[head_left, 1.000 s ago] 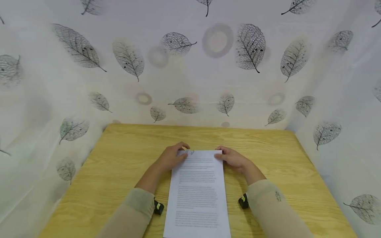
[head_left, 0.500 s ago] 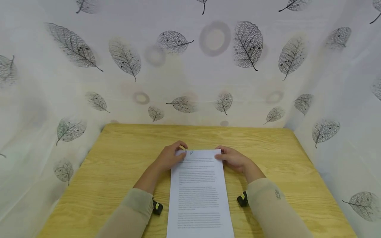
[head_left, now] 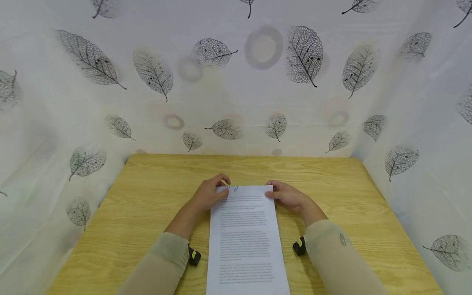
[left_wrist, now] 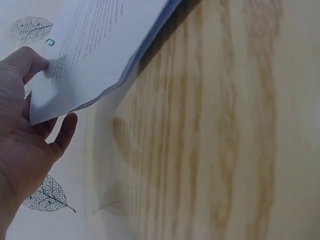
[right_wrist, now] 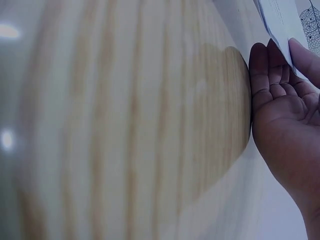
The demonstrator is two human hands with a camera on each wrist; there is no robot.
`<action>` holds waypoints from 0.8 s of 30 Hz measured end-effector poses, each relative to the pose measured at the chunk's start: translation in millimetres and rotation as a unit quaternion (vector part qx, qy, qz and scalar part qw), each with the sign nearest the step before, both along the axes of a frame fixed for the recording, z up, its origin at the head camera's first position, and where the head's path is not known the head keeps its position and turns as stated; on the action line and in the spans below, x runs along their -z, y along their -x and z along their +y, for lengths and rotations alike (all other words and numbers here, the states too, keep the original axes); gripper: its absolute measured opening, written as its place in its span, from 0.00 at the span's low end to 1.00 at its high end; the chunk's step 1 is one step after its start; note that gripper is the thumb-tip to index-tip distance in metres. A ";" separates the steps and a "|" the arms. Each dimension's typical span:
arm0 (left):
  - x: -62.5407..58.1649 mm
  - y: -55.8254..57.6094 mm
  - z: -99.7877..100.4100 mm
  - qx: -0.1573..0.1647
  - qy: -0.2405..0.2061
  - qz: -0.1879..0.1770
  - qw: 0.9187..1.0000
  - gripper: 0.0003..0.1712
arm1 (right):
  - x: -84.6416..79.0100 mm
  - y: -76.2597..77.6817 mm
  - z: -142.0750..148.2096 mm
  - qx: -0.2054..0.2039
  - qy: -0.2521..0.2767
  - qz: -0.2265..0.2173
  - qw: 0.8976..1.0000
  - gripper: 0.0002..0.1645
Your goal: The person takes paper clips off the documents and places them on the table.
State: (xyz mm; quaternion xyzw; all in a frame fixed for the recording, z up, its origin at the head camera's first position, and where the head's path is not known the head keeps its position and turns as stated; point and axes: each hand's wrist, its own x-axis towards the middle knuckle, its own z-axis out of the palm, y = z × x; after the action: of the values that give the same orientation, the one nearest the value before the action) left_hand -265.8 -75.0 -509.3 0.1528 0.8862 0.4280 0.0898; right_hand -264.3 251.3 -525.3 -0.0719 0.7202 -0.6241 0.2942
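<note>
A printed paper stack (head_left: 245, 241) stretches from between the hands down to the lower frame edge in the head view. Its upper left corner is pinched by my left hand (head_left: 211, 194), thumb on top and fingers behind. The upper right corner is held likewise by my right hand (head_left: 289, 196). Beside the left thumb, a small paper clip (head_left: 236, 188) sits at the top edge; a second thin clip shape at the thumb tip is partly hidden. In the left wrist view, the paper's layered edge (left_wrist: 122, 82) bows above the table. Only a paper corner (right_wrist: 280, 30) shows in the right wrist view.
A wood-grain table (head_left: 147, 176) lies beneath the paper and hands. White sheeting with a leaf print (head_left: 236, 90) hangs behind and on both sides of it. Black wrist cameras (head_left: 194, 257) sit at the cuffs of both sleeves.
The paper's lower end has shifted slightly right and its bottom edge has left the head view. Both hands keep their hold on the top corners. The head view has shifted slightly.
</note>
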 end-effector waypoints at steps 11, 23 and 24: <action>-5.3 -1.7 -5.9 -0.028 0.006 0.001 1.000 0.13 | 1.1 -0.2 2.2 -0.008 0.008 0.008 1.000 0.05; -7.8 -3.2 -19.5 -0.039 0.004 -0.010 0.999 0.14 | -0.5 -4.0 1.4 0.006 0.007 0.009 1.000 0.06; -8.5 -3.7 -20.7 -0.040 0.002 -0.010 0.999 0.14 | -0.8 -4.5 1.1 0.007 0.008 0.010 1.000 0.06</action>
State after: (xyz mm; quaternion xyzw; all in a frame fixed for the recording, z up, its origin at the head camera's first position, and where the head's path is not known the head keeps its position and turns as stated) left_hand -262.1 -95.6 -500.8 0.1129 0.8916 0.4307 0.0822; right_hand -259.8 252.5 -524.5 -0.0752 0.7185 -0.6312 0.2822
